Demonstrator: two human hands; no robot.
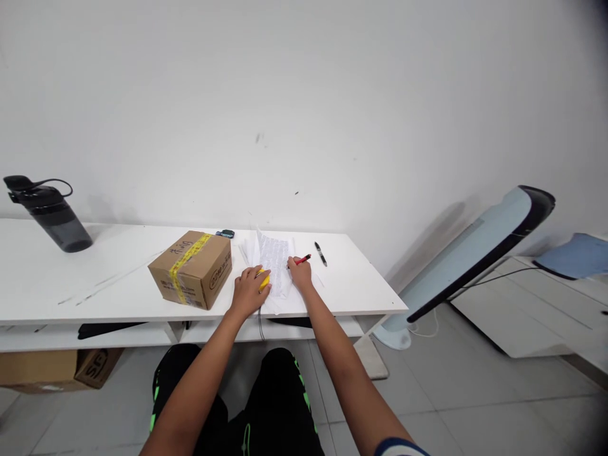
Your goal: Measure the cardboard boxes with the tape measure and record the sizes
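My right hand point(299, 272) is closed round a red pen point(303, 259), its tip down at the right side of a sheet of paper point(274, 256) covered in lines of writing. Over the lower left of the paper, my left hand point(248, 291) is closed on a yellow object point(265, 280) that shows between thumb and fingers; a dark cord hangs below it past the table edge. More crumpled sheets lie beneath. A black pen point(320, 254) lies to the right of the paper.
A taped cardboard box point(192, 269) stands left of my left hand, with a small dark device point(225, 234) behind it. A dark bottle point(54, 218) stands far left on the white table point(118, 278). A tilted pale panel point(470, 253) is at the right.
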